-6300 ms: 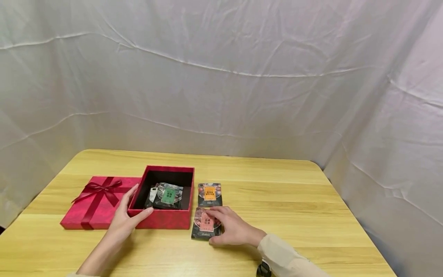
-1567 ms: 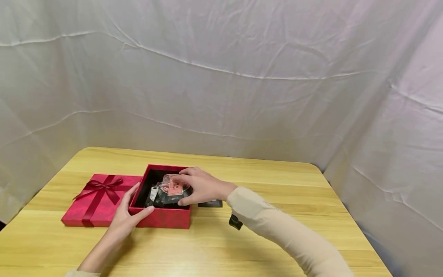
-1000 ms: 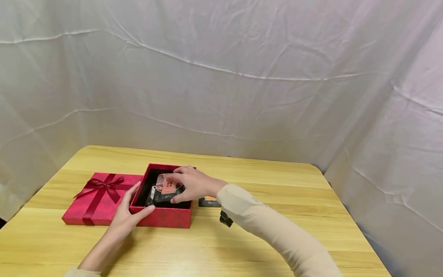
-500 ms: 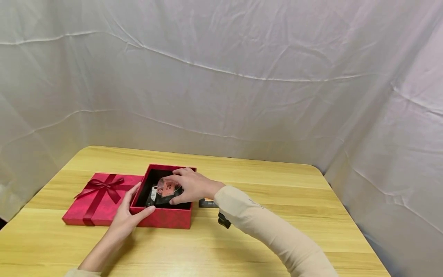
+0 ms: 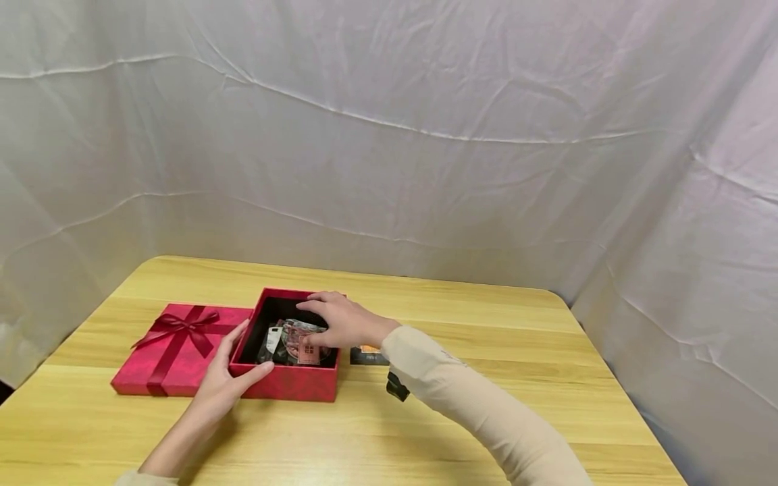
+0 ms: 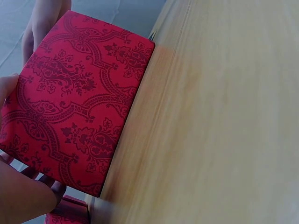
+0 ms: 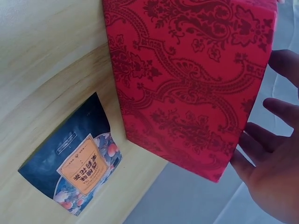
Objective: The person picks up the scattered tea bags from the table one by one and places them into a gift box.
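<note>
A red patterned gift box [image 5: 288, 383] stands uncovered on the table. My left hand [image 5: 221, 374] holds its near left corner, thumb along the front wall and fingers against the left side. My right hand [image 5: 348, 322] reaches over the right rim with fingers spread. Below it a pink-labelled tea sachet [image 5: 308, 352] lies in the box, the thumb right at its label. A pale-labelled sachet [image 5: 272, 339] shows at its left. In the right wrist view, the fingers [image 7: 259, 135] hang loosely beside the box wall. An orange-labelled tea sachet [image 7: 79, 158] lies on the table, right of the box.
The box's red lid [image 5: 136, 368] with a dark red ribbon bow [image 5: 182, 327] lies to the left of the box. My right forearm in a beige sleeve [image 5: 480, 398] crosses the table [image 5: 577, 378]. A pale cloth curtain [image 5: 389, 135] hangs behind the table.
Over several seconds my right hand has brought the pink-labelled sachet from the table into the box, over the green-labelled one. Just now the sachet shifted toward the front wall and the fingers spread.
</note>
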The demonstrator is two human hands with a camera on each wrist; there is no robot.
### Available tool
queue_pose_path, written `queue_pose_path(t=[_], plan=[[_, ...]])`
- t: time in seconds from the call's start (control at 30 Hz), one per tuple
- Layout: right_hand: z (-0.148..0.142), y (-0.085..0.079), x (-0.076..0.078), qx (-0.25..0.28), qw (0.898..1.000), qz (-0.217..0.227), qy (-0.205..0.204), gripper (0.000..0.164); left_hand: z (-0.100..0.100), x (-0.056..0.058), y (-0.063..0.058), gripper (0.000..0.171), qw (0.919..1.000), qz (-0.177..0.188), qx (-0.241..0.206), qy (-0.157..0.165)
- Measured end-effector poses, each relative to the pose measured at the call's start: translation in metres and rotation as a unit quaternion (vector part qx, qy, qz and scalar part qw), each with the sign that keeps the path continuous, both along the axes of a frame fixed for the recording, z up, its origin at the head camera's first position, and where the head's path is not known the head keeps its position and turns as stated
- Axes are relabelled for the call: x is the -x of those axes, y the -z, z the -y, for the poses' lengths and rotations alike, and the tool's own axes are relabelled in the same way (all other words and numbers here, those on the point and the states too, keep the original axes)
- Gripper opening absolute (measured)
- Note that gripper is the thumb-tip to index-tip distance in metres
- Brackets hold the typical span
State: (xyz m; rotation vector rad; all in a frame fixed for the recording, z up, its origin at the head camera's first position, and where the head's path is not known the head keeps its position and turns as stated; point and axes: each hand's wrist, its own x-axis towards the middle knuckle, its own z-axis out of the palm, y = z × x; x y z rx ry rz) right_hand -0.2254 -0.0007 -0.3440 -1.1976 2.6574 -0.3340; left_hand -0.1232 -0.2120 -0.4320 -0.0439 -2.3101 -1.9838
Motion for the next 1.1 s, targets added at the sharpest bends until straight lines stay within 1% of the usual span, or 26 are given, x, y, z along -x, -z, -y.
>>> queue_pose_path(t=[0.23,0.4,0.5,0.6,0.77,0.97,1.1], plan=[[-0.017,0.000,0.005,0.067,0.998,0.007,0.014,0.056,-0.001,0.000,0.001,0.087,1.0000,-0.001,0.001,-0.005],[-0.036,-0.004,0.006,0.104,0.993,0.029,0.040,0.056,0.000,0.000,0.001,0.087,1.0000,-0.006,0.004,-0.006],[-0.048,-0.002,0.008,0.123,0.990,0.042,0.057,0.055,0.000,0.000,0.001,0.087,0.9999,-0.010,0.005,-0.006],[-0.061,0.005,0.012,0.141,0.986,0.053,0.068,0.054,0.000,0.000,0.001,0.088,0.9999,-0.011,0.007,-0.006],[-0.081,0.024,0.020,0.159,0.981,0.076,0.086,0.056,-0.001,0.000,0.000,0.087,1.0000,-0.003,0.004,-0.006],[-0.097,0.043,0.023,0.150,0.975,0.099,0.128,0.057,-0.001,-0.001,0.000,0.088,1.0000,0.001,0.008,-0.002],[-0.105,0.056,0.025,0.139,0.974,0.114,0.139,0.068,-0.001,-0.001,0.000,0.088,1.0000,0.001,0.009,-0.002]])
